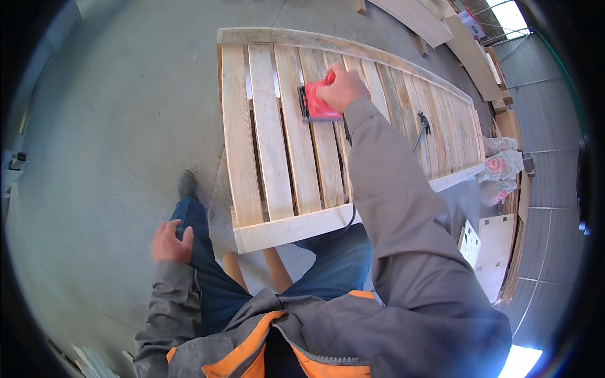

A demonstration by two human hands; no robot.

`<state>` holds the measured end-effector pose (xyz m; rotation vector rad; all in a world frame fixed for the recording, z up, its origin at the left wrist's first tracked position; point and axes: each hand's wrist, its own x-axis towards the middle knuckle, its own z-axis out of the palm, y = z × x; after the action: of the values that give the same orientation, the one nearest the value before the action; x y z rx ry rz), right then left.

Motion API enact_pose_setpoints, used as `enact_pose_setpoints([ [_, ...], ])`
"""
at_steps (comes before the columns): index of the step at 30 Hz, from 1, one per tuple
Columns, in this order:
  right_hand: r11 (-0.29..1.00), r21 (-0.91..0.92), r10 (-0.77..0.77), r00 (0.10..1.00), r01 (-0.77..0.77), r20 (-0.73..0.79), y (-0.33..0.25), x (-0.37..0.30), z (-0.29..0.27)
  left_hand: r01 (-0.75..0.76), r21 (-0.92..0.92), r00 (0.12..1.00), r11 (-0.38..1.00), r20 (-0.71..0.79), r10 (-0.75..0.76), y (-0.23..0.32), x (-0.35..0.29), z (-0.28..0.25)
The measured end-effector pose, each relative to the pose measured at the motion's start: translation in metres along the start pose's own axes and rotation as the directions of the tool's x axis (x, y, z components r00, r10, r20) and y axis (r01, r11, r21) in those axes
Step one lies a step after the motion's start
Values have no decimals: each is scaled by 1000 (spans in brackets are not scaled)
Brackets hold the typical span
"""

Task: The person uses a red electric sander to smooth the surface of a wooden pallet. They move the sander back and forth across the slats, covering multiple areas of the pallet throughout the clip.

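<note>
A long slatted wooden bed frame lies in front of me, its pale slats set side by side with gaps between them. My right hand is closed around a red electric sander, whose dark base rests on the slats near the frame's left part. A black cord hangs over the near rail. Over my left thigh, my left hand is apart from the frame, fingers stretched and holding nothing. Farther right, a hammer with a dark head lies on the slats.
Wooden boards lean and lie at the far right. Several patterned plastic bags stand past the frame's right end, near a grey corrugated wall. A pale perforated panel is at right. Grey concrete floor stretches to the left.
</note>
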<state>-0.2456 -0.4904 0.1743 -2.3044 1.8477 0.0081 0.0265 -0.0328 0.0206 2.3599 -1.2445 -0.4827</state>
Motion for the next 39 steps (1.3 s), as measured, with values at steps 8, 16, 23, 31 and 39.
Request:
enact_pose_setpoints([
  [8,999,39,-22,999,24,-38,19,-118,13,25,1,1000,1000,-9,-25,3,-8,-5],
  [16,997,74,-30,999,31,-12,33,-199,20,3,18,999,1000,-46,-2,-14,-14,9],
  [23,998,50,-37,998,40,-60,26,-190,26,1,17,1000,1000,-27,0,-12,-9,12],
  [31,1000,7,-6,999,6,-36,-15,-92,17,18,40,1000,999,-7,-18,-9,-1,9],
  [39,994,87,-68,998,69,-12,-26,-88,10,77,39,995,996,59,-79,5,6,7],
])
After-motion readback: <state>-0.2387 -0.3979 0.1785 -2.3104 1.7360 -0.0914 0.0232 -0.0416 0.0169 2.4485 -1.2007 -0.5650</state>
